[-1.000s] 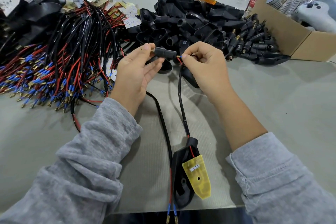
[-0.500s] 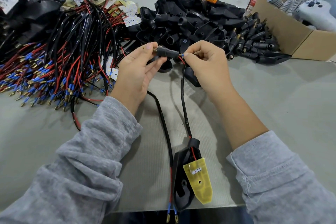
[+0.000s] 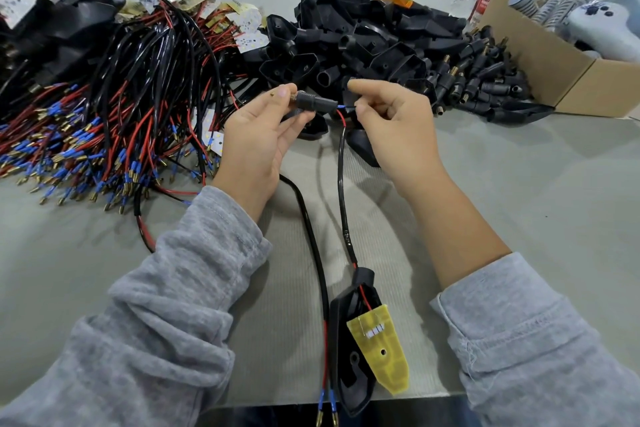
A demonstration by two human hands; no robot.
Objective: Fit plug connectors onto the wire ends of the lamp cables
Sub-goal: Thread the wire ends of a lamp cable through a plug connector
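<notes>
Bright, even, diffuse light from above; soft shadows fall on the table (image 3: 519,201) beneath the hands and beside the far heaps. Wide-angle distortion bends the table's far edge and stretches the corners. Focus is sharp centrally, slightly soft toward the frame edges; no strong glare.

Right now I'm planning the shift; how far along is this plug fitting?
Done: nothing visibly finished. In hand: left hand holds a plug connector; right hand pinches the blue-tipped wire at its end. Left: the heap of loose cables and pile of plugs.
</notes>
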